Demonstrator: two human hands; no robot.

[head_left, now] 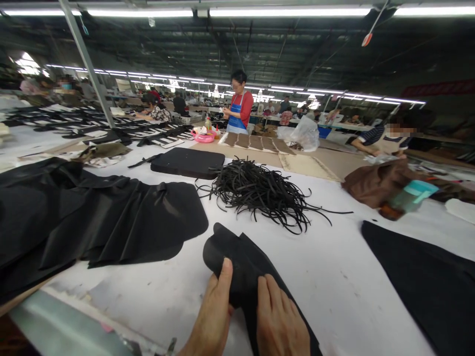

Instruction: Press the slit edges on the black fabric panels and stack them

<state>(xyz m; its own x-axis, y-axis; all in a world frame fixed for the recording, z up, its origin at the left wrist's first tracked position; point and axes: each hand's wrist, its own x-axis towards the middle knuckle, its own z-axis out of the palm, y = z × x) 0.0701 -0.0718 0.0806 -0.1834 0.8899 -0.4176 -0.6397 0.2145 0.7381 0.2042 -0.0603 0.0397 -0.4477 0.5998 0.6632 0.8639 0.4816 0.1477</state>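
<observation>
A black fabric piece [237,247] with rounded corners lies partly folded on the white tabletop, close to me. My left hand [218,301] grips its left edge, thumb on top and the other fingers mostly hidden underneath. Over the right part of the same piece rests my right hand [278,316], its fingers side by side and bent onto the cloth; its thumb is out of sight. Just beyond is a tangled heap of thin black strips [263,190]. To the left spreads a pile of larger black fabric pieces [148,212].
A black padded panel [187,162] lies behind the fabric pile. On the right are a black sheet [426,282], brown cloth [378,183] and a teal-lidded bottle [408,198]. Across the table stands a person in a blue apron [237,111], near a pink basket [204,136].
</observation>
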